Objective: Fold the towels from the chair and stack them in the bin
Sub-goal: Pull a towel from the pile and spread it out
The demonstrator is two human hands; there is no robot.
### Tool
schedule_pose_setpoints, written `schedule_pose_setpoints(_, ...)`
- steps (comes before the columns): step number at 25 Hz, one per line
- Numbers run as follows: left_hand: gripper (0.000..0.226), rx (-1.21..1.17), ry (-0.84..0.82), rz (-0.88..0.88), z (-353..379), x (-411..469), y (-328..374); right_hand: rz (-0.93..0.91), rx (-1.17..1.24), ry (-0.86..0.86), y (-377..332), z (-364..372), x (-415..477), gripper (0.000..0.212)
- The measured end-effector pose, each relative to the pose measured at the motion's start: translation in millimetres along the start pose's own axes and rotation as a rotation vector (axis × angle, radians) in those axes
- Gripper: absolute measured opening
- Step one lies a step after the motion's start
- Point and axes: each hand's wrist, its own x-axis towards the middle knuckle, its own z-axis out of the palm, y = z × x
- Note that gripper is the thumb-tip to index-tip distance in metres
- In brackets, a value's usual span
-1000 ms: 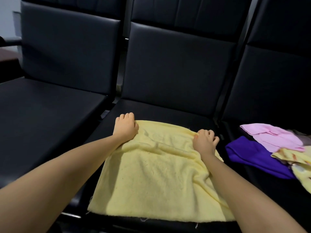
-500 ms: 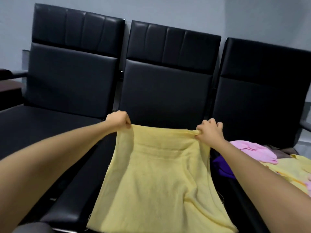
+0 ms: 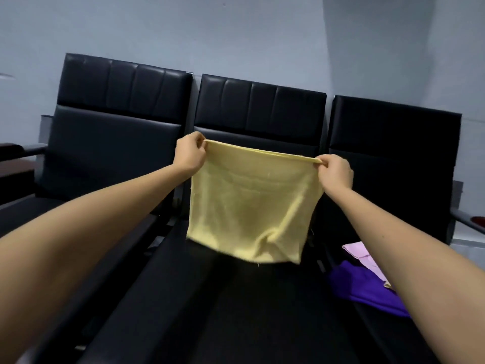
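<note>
A yellow towel [image 3: 252, 206] hangs above the middle chair's seat [image 3: 236, 311], its top corners pinched by the left hand [image 3: 190, 153] and the right hand [image 3: 336, 172], where its bunched lower edge could fold crooked or a slipping pinch drop a corner.

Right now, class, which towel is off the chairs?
The yellow towel, pinched by left hand and right hand; pink towel and purple towel lie on the seat.

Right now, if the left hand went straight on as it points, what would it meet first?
Likely the middle chair's backrest, beyond the yellow towel the left hand pinches; depth is unclear.
</note>
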Motion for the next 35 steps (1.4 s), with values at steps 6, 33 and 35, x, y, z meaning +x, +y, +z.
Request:
schedule_pose_setpoints(6, 0.020, 0.020, 0.111, 0.211, -31.7, -24.1, 13.2, -0.105, -0.139, 0.081, -3.8, -27.3, -16.3, 0.016)
schedule_pose_setpoints(33, 0.051, 0.557, -1.125, 0.315, 107.4, -181.5, -97.0, 0.028, -0.363, -0.580, 92.5, 109.5, -167.3, 0.044)
schedule_pose_setpoints(35, 0.051, 0.617, -1.119, 0.143, 119.2, -196.1, -98.6, -0.010, -0.293, -0.449, 85.6, 116.7, -191.6, 0.042)
